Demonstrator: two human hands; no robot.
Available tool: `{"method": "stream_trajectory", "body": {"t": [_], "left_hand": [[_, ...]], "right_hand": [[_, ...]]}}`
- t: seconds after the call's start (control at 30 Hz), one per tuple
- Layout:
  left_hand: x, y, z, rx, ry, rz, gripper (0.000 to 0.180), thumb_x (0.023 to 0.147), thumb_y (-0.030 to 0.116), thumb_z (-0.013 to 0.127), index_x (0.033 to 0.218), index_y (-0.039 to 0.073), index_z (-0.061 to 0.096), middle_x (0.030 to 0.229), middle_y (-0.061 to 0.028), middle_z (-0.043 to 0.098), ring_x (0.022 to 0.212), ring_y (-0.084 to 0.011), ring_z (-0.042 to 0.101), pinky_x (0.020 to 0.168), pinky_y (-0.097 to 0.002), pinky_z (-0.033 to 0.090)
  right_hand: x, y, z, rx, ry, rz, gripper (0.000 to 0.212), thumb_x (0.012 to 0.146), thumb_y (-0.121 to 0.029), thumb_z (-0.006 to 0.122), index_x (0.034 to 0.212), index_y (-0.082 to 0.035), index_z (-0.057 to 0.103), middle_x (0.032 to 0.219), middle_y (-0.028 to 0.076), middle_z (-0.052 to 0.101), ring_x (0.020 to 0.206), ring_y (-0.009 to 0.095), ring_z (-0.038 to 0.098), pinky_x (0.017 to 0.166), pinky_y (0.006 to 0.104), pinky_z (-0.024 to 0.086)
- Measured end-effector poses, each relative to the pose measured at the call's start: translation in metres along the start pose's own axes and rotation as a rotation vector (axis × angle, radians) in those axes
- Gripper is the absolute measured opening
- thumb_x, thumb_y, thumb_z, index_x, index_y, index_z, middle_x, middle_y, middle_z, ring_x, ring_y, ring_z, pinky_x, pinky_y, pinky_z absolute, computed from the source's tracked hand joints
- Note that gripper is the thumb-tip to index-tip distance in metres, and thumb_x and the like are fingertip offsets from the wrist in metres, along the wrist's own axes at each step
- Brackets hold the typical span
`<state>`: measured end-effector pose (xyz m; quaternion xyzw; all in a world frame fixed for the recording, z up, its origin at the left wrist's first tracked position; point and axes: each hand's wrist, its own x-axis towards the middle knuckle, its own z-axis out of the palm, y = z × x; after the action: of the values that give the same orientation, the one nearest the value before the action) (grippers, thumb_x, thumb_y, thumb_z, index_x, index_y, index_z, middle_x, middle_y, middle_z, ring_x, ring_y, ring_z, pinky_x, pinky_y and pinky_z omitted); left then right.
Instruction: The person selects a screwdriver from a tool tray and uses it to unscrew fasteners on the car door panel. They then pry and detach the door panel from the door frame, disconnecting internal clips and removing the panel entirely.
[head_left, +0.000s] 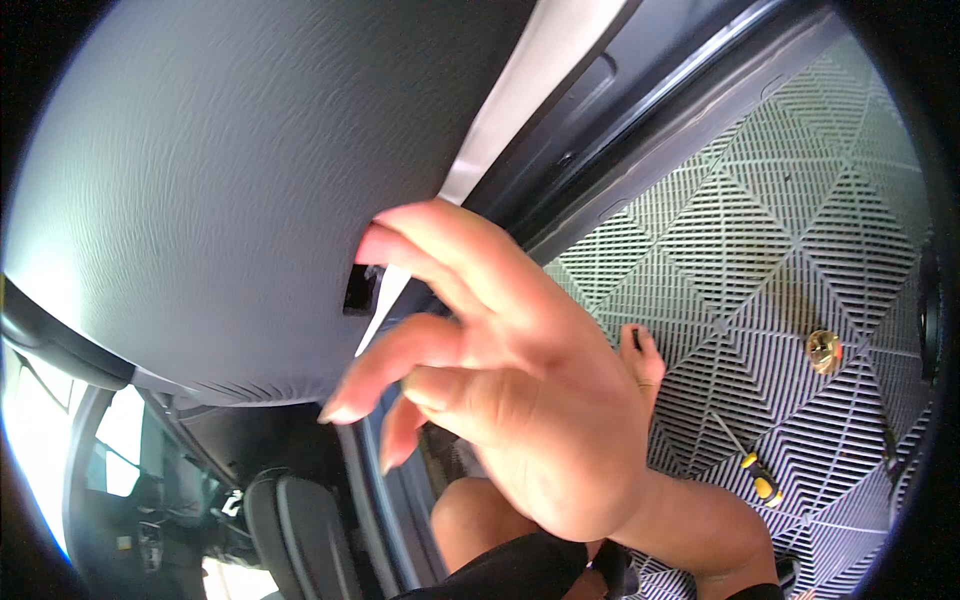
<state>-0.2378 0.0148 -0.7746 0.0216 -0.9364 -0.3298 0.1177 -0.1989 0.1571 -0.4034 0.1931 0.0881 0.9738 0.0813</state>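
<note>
My right hand (530,380) fills the middle of the view, its forearm rising from the lower right. Its fingers are bent and apart, and nothing shows between them. The uppermost fingers reach in front of a dark grey textured car interior panel (250,150). Just beside them is a small dark rectangular opening (358,290) in the panel's edge; whether they touch the panel I cannot tell. A pale strip (515,90) runs along that edge and is partly covered by the hand. My left hand is not seen for certain.
Grey slatted floor tiles (720,240) lie to the right. On them rest a yellow-and-black-handled screwdriver (763,482) and a small round brass-coloured item (824,350). A small bare foot or hand (642,362) shows behind my hand. Dark seats (300,525) stand at lower left; my knee (475,510) is below.
</note>
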Motion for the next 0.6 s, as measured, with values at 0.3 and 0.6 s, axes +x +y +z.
{"method": "stream_trajectory", "body": {"t": [0.3, 0.6], "left_hand": [[-0.002, -0.030, -0.005, 0.141, -0.058, 0.032, 0.029, 0.103, 0.038, 0.050, 0.102, 0.011, 0.060, 0.071, -0.0126, 0.061, 0.061, -0.0337, 0.056, 0.059, -0.0472, 0.043], [-0.003, -0.026, -0.008, 0.025, -0.011, 0.047, 0.028, 0.105, 0.035, 0.048, 0.094, 0.011, 0.058, 0.064, -0.0068, 0.058, 0.050, -0.0259, 0.051, 0.048, -0.0408, 0.041]], "right_hand": [[-0.033, -0.013, -0.053, -1.919, -0.130, -0.291, 0.080, 0.072, 0.012, 0.057, 0.151, 0.007, 0.041, 0.131, 0.025, 0.060, 0.073, 0.017, 0.063, 0.063, 0.0257, 0.053], [-0.024, -0.029, -0.018, -2.389, -0.199, -0.497, 0.090, 0.075, 0.009, 0.058, 0.157, 0.009, 0.021, 0.145, 0.031, 0.047, 0.077, 0.013, 0.063, 0.062, 0.0240, 0.052]]}}
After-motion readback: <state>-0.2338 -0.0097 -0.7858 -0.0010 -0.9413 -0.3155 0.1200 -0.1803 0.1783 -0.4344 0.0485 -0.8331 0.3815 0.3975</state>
